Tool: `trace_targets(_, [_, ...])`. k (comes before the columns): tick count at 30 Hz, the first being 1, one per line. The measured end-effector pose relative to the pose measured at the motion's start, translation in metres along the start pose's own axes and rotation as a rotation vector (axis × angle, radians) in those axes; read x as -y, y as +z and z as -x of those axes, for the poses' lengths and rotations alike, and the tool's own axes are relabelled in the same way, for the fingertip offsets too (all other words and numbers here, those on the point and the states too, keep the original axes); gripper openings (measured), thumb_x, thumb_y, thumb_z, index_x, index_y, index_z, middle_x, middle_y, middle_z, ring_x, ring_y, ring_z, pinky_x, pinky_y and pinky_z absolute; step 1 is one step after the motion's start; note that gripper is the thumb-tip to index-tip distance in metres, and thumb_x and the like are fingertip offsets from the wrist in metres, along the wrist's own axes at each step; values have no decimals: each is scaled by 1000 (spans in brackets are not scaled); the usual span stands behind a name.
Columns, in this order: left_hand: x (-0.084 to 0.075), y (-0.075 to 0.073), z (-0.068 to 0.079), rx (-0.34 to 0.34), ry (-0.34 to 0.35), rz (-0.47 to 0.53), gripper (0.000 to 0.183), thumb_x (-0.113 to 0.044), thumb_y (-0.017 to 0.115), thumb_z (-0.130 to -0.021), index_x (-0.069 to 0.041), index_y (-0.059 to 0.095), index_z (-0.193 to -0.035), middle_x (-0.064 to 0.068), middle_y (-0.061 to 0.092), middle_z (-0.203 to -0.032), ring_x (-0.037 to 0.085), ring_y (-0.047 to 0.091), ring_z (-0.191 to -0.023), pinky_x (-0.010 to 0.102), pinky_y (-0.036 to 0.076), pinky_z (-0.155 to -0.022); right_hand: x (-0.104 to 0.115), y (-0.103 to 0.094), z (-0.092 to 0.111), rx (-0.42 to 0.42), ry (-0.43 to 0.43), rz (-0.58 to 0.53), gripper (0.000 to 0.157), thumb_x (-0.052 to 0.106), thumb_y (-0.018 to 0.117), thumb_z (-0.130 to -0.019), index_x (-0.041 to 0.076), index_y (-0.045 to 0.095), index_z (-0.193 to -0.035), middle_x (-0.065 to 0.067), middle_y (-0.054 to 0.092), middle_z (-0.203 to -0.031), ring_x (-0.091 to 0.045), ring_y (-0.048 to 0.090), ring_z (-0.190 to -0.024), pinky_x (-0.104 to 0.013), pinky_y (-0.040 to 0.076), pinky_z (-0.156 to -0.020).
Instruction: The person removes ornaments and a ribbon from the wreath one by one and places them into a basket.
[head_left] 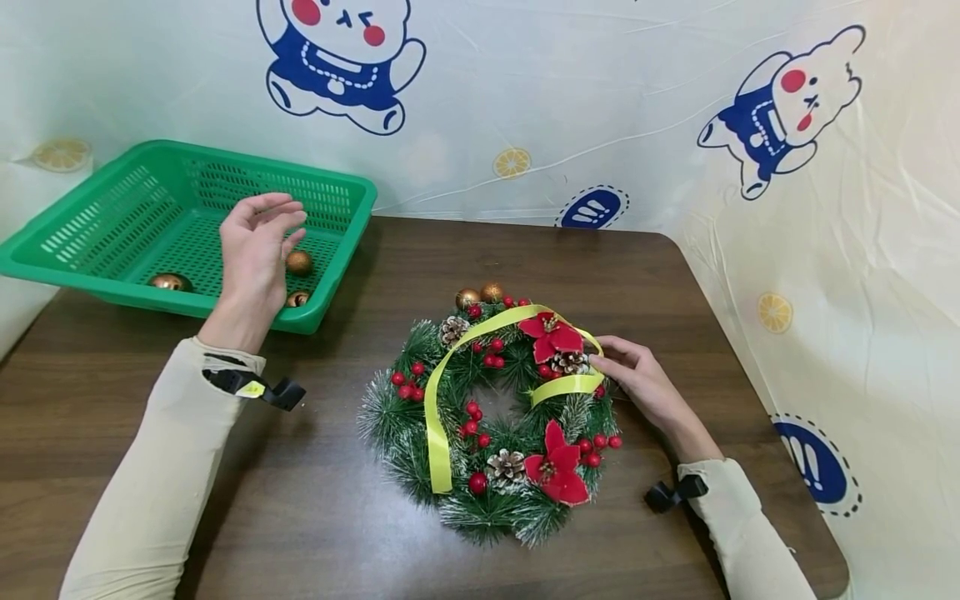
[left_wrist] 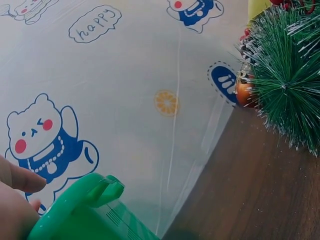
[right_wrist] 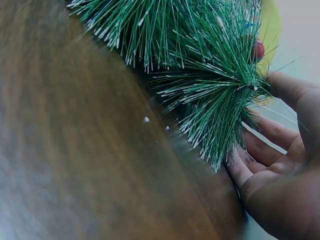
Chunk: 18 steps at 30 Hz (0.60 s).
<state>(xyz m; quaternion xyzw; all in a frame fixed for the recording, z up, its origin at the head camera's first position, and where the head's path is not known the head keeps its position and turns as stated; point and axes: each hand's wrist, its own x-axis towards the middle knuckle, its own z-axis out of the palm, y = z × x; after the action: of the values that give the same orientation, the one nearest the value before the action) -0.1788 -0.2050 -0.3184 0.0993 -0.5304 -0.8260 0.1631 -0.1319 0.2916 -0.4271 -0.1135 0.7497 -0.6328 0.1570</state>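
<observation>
A green Christmas wreath (head_left: 405,450) lies on the table, decorated with red poinsettias (head_left: 558,467), red berries, snowy pine cones (head_left: 506,468) and two gold balls (head_left: 491,291) at its far edge. A yellow ribbon (head_left: 437,417) arches loosely over it. At the wreath's right side, my right hand (head_left: 648,387) grips the edge, thumb by the ribbon and fingers low among the needles. My left hand (head_left: 258,250) is raised over the green basket (head_left: 345,250), fingers loosely bent and holding nothing visible. Inside the basket lie gold balls (head_left: 298,263), partly hidden by that hand.
The brown wooden table (head_left: 337,533) has a rounded far right corner. Behind it and along its right hangs a pale sheet (head_left: 465,83) printed with bears and orange slices. The basket stands at the far left, reaching past the table's edge.
</observation>
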Motion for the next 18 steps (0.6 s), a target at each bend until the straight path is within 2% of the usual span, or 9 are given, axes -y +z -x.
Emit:
trace_targets(13, [0, 0, 0, 31, -13, 42, 32, -3, 72, -90, -2, 55, -117, 10, 58, -113, 18, 59, -104, 27, 54, -85, 3, 1, 1, -9, 14, 12, 37, 24, 63, -100, 6, 60, -131, -12, 62, -122, -22, 62, -105, -30, 55, -87])
trace_targets(18, [1, 2, 0, 69, -28, 20, 35, -4, 74, -88, -4, 55, -118, 10, 60, -112, 19, 61, -102, 29, 54, -87, 2, 0, 0, -7, 10, 17, 36, 23, 62, -100, 6, 60, -132, -11, 63, -120, -22, 62, -104, -29, 55, -86])
